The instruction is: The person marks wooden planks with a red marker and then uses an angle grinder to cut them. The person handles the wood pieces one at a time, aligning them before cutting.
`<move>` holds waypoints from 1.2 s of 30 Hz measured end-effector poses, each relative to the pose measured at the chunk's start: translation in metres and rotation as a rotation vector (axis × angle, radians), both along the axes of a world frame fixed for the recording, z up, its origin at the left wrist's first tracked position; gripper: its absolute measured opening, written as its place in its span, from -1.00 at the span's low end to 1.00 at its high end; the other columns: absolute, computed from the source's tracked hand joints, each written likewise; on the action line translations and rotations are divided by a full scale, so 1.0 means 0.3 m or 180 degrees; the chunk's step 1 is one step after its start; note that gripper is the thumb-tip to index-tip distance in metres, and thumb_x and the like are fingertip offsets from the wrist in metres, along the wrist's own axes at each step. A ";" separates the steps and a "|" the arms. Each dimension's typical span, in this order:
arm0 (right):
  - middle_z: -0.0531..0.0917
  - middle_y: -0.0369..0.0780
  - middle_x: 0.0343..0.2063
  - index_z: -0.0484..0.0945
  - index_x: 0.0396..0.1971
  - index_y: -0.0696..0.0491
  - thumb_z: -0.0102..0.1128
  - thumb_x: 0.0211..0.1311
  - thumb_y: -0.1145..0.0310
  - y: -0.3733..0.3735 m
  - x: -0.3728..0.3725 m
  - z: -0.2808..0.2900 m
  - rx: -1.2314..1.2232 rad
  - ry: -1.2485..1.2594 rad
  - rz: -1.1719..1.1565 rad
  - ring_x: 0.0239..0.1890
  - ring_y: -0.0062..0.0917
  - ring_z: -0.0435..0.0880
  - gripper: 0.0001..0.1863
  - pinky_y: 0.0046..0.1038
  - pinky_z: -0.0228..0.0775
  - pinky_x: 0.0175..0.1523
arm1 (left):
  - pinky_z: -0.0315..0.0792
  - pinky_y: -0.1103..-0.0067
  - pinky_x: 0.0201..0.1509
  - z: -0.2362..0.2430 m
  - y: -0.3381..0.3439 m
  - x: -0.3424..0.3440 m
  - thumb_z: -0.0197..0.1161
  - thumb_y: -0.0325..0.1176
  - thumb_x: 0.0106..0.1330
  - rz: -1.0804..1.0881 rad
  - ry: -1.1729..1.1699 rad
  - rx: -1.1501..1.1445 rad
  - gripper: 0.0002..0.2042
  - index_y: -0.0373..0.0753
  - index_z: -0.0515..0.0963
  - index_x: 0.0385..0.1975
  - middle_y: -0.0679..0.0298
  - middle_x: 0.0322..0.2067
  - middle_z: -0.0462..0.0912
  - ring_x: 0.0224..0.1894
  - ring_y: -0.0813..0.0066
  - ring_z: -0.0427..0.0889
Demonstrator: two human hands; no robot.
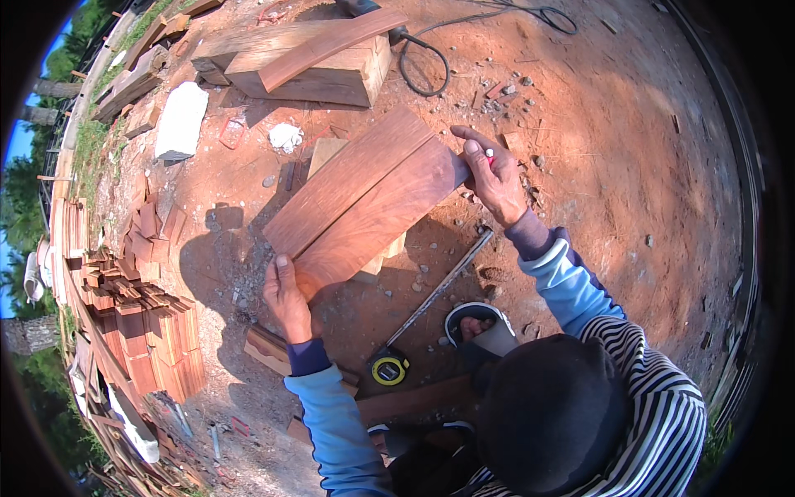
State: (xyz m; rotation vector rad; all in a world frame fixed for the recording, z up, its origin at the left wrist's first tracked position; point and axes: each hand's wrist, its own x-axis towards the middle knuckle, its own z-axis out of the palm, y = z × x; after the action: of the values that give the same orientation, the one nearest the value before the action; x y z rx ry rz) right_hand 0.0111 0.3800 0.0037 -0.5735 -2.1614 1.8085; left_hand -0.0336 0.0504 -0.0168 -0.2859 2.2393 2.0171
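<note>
Reddish-brown flat wooden boards (374, 204), two abreast, lie between the hands: left hand (287, 300), fingers gripping their near end; right hand (498, 180), fingers at the far end, grip unclear. Judged stiff, fairly light, smooth; hold both ends. Nearby: yellow-and-black round tape measure (388, 369) on red soil (617, 178).

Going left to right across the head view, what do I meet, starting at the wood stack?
Wood stack → left hand → tape measure case → right hand.
</note>
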 end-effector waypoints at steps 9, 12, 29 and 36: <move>0.59 -0.24 -0.45 0.51 0.03 0.14 -0.05 0.35 0.28 -0.017 -0.001 0.029 0.0270 0.0032 0.0232 -0.33 -0.63 0.51 -0.64 -0.53 0.39 -0.16 | 0.38 0.63 -0.11 0.001 0.009 0.002 0.14 -0.24 0.37 -0.0111 0.0152 0.0053 -0.68 -0.42 0.51 -0.10 0.26 -0.26 0.59 -0.23 0.59 0.48; 0.60 -0.23 -0.43 0.51 0.03 0.13 -0.05 0.35 0.29 -0.018 -0.001 0.040 0.0249 -0.0051 0.0274 -0.32 -0.64 0.50 -0.64 -0.54 0.39 -0.15 | 0.38 0.63 -0.11 0.003 0.012 0.005 0.15 -0.25 0.37 -0.0118 0.0141 0.0168 -0.69 -0.41 0.51 -0.11 0.26 -0.27 0.59 -0.23 0.59 0.48; 0.60 -0.31 -0.47 0.53 0.02 0.12 -0.08 0.36 0.37 -0.021 -0.012 0.034 0.0112 0.0024 0.0347 -0.39 -0.73 0.47 -0.67 -0.62 0.38 -0.24 | 0.39 0.61 -0.11 0.018 0.031 0.010 0.19 -0.23 0.34 0.0022 0.0060 0.0245 -0.67 -0.42 0.52 -0.11 0.26 -0.28 0.59 -0.24 0.57 0.49; 0.56 -0.36 -0.52 0.54 0.02 0.10 -0.08 0.36 0.39 -0.018 -0.014 0.020 0.0099 0.0061 0.0345 -0.43 -0.73 0.44 -0.68 -0.63 0.36 -0.29 | 0.38 0.61 -0.12 0.021 0.028 0.010 0.20 -0.21 0.34 -0.0023 0.0077 0.0157 -0.66 -0.42 0.52 -0.13 0.27 -0.29 0.59 -0.25 0.57 0.48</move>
State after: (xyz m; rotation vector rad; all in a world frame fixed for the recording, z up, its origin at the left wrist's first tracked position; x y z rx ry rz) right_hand 0.0068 0.3747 0.0097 -0.4383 -2.2436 1.8231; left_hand -0.0305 0.0589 -0.0104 -0.2495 2.1973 2.0798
